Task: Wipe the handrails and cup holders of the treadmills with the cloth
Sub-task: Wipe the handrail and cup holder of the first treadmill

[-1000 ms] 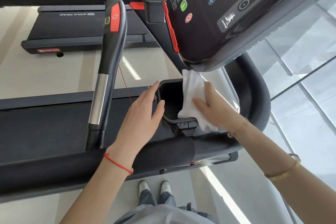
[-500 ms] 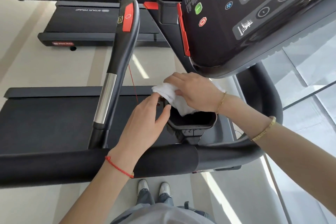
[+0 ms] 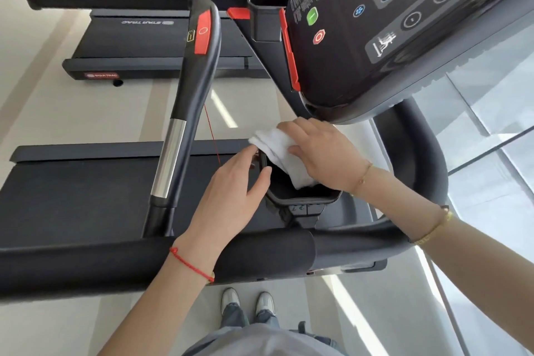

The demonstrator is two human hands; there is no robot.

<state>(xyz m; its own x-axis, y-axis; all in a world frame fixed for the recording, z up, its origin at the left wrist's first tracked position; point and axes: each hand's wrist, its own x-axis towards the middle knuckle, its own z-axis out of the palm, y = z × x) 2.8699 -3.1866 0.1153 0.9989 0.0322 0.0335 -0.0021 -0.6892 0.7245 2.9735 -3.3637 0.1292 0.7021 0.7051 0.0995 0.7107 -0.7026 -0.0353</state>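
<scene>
A black cup holder point(image 3: 306, 196) hangs below the treadmill console point(image 3: 390, 32). My right hand point(image 3: 323, 153) grips a white cloth point(image 3: 281, 153) and presses it over the holder's far rim, with part of the cloth hanging inside. My left hand point(image 3: 231, 193) rests on the holder's left wall, fingers straight and thumb at the rim. A padded black handrail point(image 3: 115, 266) runs across below both wrists. A second cup holder point(image 3: 267, 11) sits higher up, beside the console.
A curved black grip bar point(image 3: 190, 89) with a red panel and a chrome section rises left of the holder. The treadmill belt point(image 3: 72, 196) lies beneath, another treadmill point(image 3: 150, 46) beyond. A curved rail point(image 3: 427, 153) and glass floor panels are on the right.
A second ago my right hand held the cloth against the holder's right side. It has swung over to the far left rim. My left hand has stayed on the holder's left wall.
</scene>
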